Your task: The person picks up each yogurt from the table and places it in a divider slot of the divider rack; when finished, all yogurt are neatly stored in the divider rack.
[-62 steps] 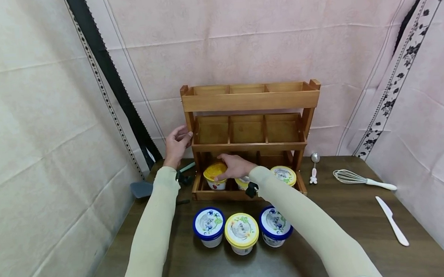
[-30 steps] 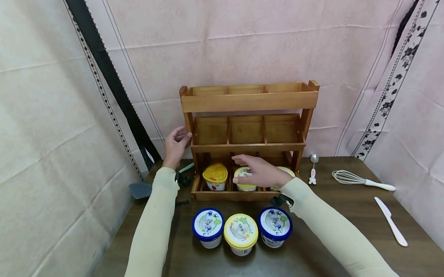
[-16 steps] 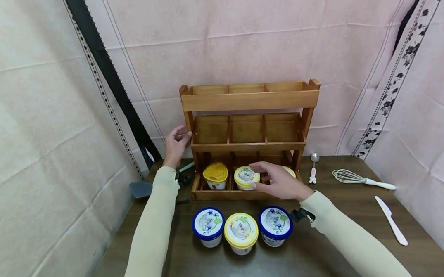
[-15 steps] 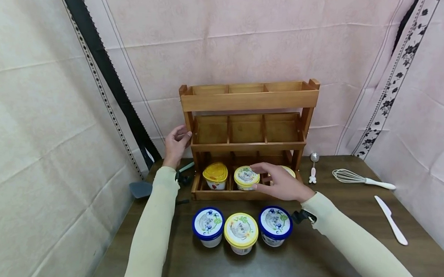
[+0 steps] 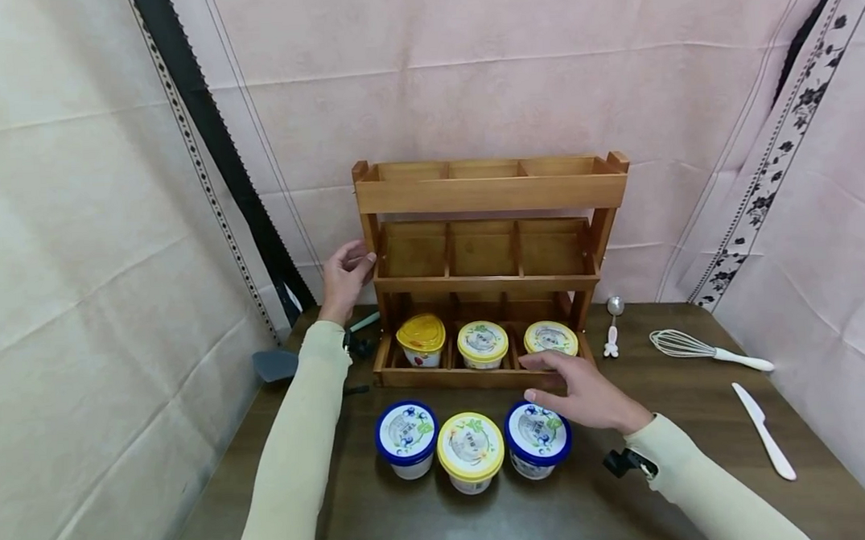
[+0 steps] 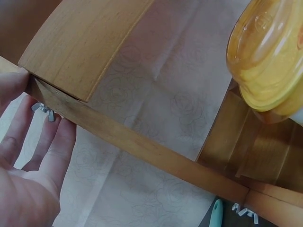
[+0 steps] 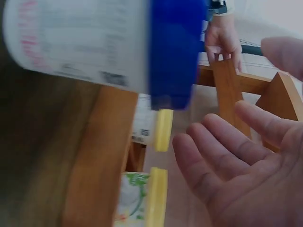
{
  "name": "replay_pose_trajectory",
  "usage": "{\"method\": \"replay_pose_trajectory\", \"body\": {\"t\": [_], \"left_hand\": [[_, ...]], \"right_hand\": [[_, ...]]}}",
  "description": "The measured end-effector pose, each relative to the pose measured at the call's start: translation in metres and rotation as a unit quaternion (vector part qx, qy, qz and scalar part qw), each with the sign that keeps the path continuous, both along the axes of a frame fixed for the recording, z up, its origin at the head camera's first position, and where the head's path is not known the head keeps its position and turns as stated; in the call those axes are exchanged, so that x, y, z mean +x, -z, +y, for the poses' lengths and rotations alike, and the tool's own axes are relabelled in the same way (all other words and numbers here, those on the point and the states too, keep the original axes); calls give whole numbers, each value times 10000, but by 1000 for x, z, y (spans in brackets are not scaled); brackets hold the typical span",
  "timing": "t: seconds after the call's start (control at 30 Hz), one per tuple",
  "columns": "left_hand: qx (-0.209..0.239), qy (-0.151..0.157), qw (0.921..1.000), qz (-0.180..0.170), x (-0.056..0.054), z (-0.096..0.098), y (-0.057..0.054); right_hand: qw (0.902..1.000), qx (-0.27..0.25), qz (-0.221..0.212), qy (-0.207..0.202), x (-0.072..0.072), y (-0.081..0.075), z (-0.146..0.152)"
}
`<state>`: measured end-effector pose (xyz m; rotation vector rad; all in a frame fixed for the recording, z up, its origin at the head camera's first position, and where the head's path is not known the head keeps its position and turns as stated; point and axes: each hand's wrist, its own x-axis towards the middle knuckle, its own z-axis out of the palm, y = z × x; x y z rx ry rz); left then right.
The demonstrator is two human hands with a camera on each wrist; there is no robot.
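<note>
My left hand pinches the left side post of a three-tier wooden rack; in the left wrist view, the thumb and fingers lie on either side of the post. My right hand, fingers spread and holding nothing, hovers beside the right blue-lidded tub. On the rack's bottom tier sit a tub with a domed yellow lid, a flat yellow-lidded tub and another yellow-lidded tub. In front of the rack stand a left blue-lidded tub and a yellow-lidded tub.
To the right of the rack lie a small spoon, a whisk and a white-handled knife. A grey spatula lies at the left, partly behind my left arm. Fabric hangs behind and on both sides of the table.
My right hand has left the domed-lid tub and moved right and toward me, past the middle yellow-lidded tub to the right blue-lidded one. My left hand stays on the post.
</note>
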<state>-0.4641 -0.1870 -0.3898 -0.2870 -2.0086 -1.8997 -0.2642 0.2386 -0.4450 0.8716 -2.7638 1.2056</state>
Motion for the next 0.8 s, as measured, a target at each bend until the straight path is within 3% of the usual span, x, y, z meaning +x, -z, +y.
{"method": "replay_pose_trajectory", "body": {"t": [0.43,0.8], "left_hand": [[12,-28,10000,-89,0,1,1],[-62,-49,10000,-16,1,1,-1]], "right_hand": [[9993,179,-262,173,22,39,17],[9974,204,-688,111,29,53,16]]}}
